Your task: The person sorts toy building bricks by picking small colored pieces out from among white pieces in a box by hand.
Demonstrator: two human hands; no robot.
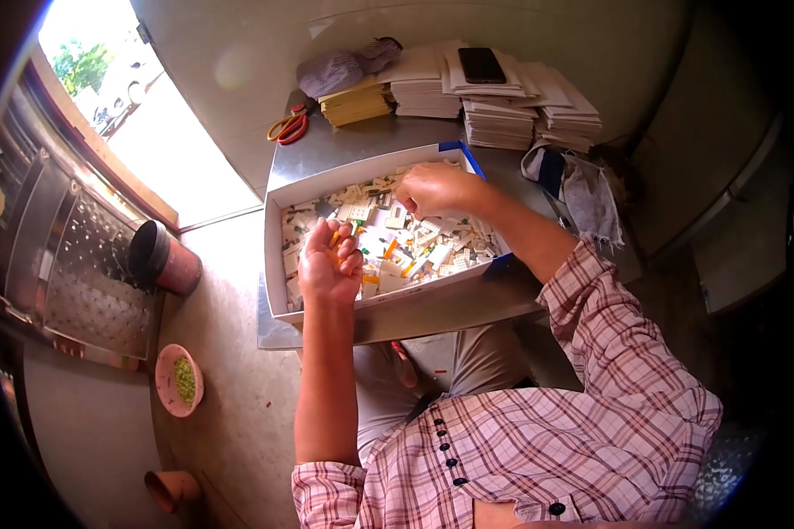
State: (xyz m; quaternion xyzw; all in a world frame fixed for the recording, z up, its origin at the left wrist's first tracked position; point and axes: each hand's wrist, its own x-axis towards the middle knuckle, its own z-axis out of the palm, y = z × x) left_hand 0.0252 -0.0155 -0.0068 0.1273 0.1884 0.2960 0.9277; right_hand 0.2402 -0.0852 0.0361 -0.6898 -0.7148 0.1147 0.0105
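Observation:
A shallow white cardboard box (274, 256) with blue at its right corners holds many small toy building bricks (432, 242), mostly white, with some orange, green and dark ones. Over the box's left front part, my left hand (331, 264) is palm up with its fingers curled. A bit of orange, which looks like a small brick, shows between those fingers. My right hand (439, 189) reaches into the back right of the box, knuckles up and fingers bent down to the bricks. Its fingertips are partly hidden, so what they pinch cannot be made out.
The box rests on a metal table (326, 145). Behind it are red-handled scissors (289, 125), stacks of paper (423, 95), a phone (482, 65) and crumpled cloths (591, 198). On the floor at left stand a dark bucket (172, 264), a pink bowl (163, 379) and a pot (175, 489).

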